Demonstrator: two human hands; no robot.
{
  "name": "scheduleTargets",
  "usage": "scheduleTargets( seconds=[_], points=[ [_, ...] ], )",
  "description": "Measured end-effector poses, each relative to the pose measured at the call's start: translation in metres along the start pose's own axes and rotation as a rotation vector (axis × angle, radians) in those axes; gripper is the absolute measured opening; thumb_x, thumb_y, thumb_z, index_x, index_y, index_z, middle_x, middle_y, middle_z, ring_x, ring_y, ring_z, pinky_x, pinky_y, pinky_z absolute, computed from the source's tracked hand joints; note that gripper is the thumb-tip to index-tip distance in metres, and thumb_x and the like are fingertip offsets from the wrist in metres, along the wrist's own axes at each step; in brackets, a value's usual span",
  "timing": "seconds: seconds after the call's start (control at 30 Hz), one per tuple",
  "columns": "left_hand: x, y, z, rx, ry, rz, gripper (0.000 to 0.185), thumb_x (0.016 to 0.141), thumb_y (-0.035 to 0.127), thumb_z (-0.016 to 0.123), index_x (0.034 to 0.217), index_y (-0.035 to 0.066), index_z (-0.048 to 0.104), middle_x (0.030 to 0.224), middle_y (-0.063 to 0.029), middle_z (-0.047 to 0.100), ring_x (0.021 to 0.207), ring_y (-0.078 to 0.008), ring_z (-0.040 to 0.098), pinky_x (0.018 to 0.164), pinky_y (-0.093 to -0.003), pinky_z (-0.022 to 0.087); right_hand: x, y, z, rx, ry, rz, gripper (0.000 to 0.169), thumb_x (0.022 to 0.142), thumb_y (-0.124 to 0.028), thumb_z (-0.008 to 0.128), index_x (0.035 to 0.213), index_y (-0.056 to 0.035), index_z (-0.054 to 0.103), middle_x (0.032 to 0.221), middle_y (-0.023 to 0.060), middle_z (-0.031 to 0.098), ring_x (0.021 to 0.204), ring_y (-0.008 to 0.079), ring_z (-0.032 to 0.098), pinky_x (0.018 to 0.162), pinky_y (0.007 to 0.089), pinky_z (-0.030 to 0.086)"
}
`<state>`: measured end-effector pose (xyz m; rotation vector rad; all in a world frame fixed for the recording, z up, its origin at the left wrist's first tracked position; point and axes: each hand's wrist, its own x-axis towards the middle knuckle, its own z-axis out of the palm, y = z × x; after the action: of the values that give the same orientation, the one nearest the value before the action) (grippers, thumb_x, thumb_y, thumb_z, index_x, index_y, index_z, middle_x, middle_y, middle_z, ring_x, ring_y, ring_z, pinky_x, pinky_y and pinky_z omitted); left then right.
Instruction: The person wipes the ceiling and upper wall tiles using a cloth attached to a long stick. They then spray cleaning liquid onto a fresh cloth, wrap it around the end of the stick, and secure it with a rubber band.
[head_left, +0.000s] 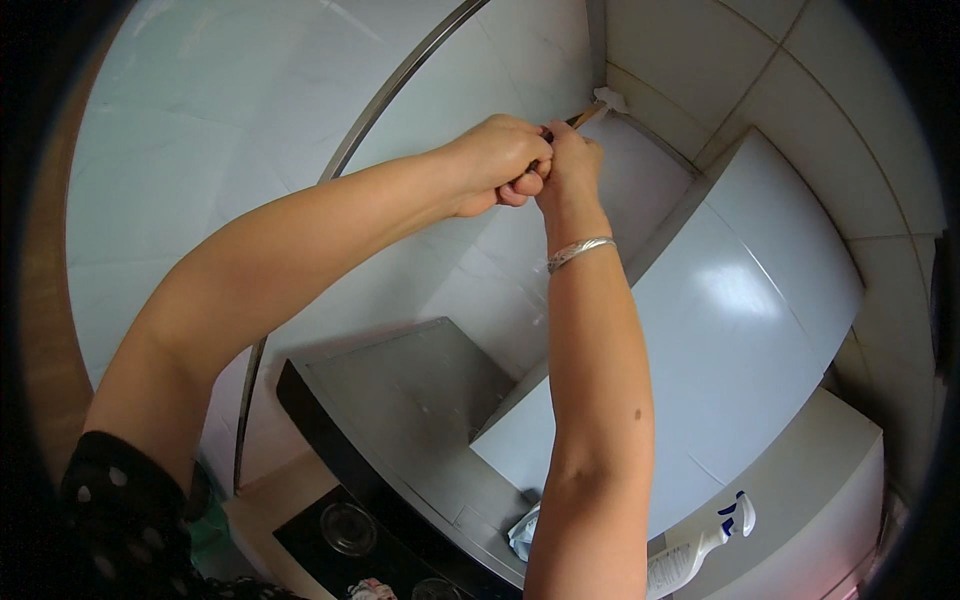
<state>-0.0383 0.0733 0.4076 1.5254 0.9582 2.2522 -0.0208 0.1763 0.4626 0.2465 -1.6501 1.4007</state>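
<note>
Both my hands are raised close together near the tiled upper corner of the wall. My left hand (510, 157) is closed around the dark handle of a thin tool (589, 115), and my right hand (571, 169) grips the same tool just ahead of it. The tool's tan far part points up and right. At its tip is a crumpled white piece (612, 99), either cloth or paper, in the corner where the marbled wall meets the ceiling tiles. My fingers hide most of the handle. A silver bangle (581, 253) circles my right wrist.
Below my arms is a range hood (409, 397) with a grey metal top, beside a glossy white cabinet or duct cover (720, 300). A white spray bottle (675, 562) and a light blue packet (523, 536) are low down. A black hob (307, 532) lies beneath. Metal trim (397, 79) crosses the wall.
</note>
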Motion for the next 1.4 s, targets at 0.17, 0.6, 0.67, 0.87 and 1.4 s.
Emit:
scheduleTargets(
  seconds=[0.17,0.6,0.67,0.87,1.4],
  points=[
    [0.006,-0.008,0.029,0.005,-0.104,-0.005,0.004,0.082,0.004,0.047,0.079,0.003,0.045,0.06,-0.0031,0.042,0.044,-0.009,0.035,0.038,-0.0239,0.022,-0.019,-0.025,-0.03,-0.069,0.0,-0.024,0.015,0.078,-0.003,0.053,0.066,0.0043,0.05,0.063,0.0101,0.052,0.05,0.0186,0.049,0.043,0.0349,0.037],
    [-0.015,0.009,0.04,-0.066,-0.143,-0.009,0.006,0.081,0.004,0.045,0.075,0.001,0.046,0.056,-0.0014,0.039,0.042,-0.0079,0.029,0.038,-0.0251,0.019,-0.04,-0.042,-0.025,-0.114,0.127,-0.081,0.016,0.078,-0.003,0.051,0.07,0.0101,0.05,0.066,0.0132,0.053,0.052,0.0191,0.051,0.043,0.0357,0.039],
    [-0.018,0.016,0.027,-0.051,-0.098,0.007,0.007,0.08,0.005,0.046,0.074,0.002,0.046,0.056,-0.0013,0.039,0.042,-0.0076,0.029,0.038,-0.0248,0.019,-0.034,-0.038,-0.007,-0.122,0.094,-0.07,0.015,0.077,-0.003,0.051,0.07,0.0104,0.049,0.067,0.0142,0.053,0.052,0.0188,0.05,0.042,0.0358,0.039],
    [-0.038,0.03,-0.001,-0.004,0.013,0.032,0.009,0.081,0.006,0.045,0.073,0.003,0.047,0.055,-0.0005,0.039,0.042,-0.0067,0.029,0.038,-0.0232,0.02,-0.032,-0.023,0.027,-0.091,-0.014,-0.054,0.015,0.076,-0.002,0.052,0.069,0.0089,0.046,0.065,0.0116,0.05,0.051,0.0175,0.046,0.042,0.0353,0.034],
    [-0.07,0.025,0.041,0.024,-0.028,0.071,0.006,0.083,0.006,0.045,0.085,0.001,0.048,0.056,-0.0025,0.042,0.041,-0.0098,0.034,0.038,-0.0255,0.023,-0.074,-0.047,-0.003,-0.117,-0.053,-0.1,0.018,0.081,-0.007,0.052,0.067,0.0042,0.05,0.062,0.007,0.05,0.052,0.014,0.046,0.044,0.0326,0.036]
  ],
)
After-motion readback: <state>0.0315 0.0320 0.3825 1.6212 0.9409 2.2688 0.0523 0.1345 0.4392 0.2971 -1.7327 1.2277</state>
